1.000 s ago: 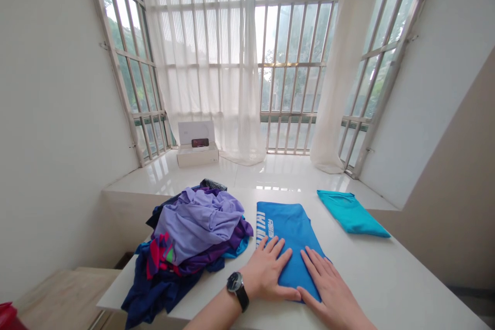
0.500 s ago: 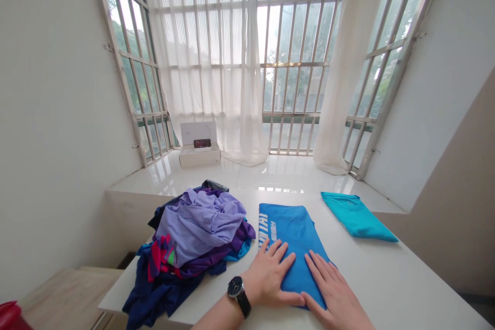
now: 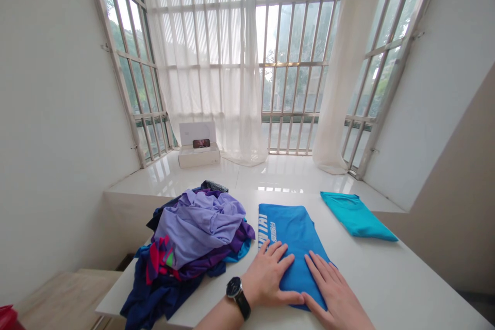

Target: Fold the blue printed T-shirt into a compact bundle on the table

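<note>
A blue shirt (image 3: 291, 224) with white lettering lies folded flat on the white table (image 3: 371, 278). My left hand (image 3: 268, 273), a black watch on its wrist, rests on the shirt's lower left with fingers spread. On the lower right part my right hand (image 3: 328, 289) lies flat, its fingers stretched out. The two thumbs touch or nearly touch near the shirt's front edge. To the left sits a loose heap of clothes (image 3: 201, 227), lavender on top, with purple, navy and pink pieces beneath. A folded turquoise shirt (image 3: 358, 216) lies to the right.
Behind the table runs a glossy white window ledge (image 3: 243, 172) holding an open white box (image 3: 199, 157) with a phone (image 3: 201, 143) propped on it. Sheer curtains (image 3: 247, 87) hang before the barred window. A red object (image 3: 10, 318) shows at the lower left.
Both hands stay in nearly the same place on the blue shirt. The view has shifted very slightly; nothing else visibly differs.
</note>
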Tool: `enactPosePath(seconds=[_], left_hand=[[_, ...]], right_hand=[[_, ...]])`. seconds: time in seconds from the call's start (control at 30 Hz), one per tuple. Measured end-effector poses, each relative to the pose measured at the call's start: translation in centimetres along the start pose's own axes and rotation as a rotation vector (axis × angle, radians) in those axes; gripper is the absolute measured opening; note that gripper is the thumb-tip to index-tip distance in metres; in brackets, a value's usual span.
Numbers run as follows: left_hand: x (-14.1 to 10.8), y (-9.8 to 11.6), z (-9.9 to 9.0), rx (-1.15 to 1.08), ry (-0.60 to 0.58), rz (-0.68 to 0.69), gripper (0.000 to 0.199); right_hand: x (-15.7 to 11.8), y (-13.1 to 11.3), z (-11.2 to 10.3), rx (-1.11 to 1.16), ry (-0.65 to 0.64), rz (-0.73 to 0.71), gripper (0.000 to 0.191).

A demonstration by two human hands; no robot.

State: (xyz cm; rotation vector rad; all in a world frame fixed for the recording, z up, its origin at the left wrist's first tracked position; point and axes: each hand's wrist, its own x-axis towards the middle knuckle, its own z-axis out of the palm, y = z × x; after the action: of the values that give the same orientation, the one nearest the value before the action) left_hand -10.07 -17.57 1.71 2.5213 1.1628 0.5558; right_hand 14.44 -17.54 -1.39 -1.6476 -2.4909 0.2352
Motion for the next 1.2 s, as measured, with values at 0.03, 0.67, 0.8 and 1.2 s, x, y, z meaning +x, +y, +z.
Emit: enactPosePath(seconds=[0.03, 0.67, 0.8, 1.2], left_hand=[[0.00, -0.02, 0.03, 0.000, 0.001, 0.000, 0.090], [0.01, 0.12, -0.08, -0.048, 0.015, -0.006, 0.089], [0.02, 0.03, 0.02, -0.035, 0.004, -0.002, 0.090], [0.02, -0.17, 0.14, 0.034, 0.013, 0.025, 0.086]], right_hand=[[-0.01, 0.03, 0.02, 0.001, -0.001, 0.001, 0.081], [-0.02, -0.14, -0.20, -0.015, -0.022, 0.008, 0.083], [0.05, -0.10, -0.11, -0.009, -0.019, 0.009, 0.083], [-0.02, -0.34, -0.44, -0.025, -0.044, 0.021, 0.084]])
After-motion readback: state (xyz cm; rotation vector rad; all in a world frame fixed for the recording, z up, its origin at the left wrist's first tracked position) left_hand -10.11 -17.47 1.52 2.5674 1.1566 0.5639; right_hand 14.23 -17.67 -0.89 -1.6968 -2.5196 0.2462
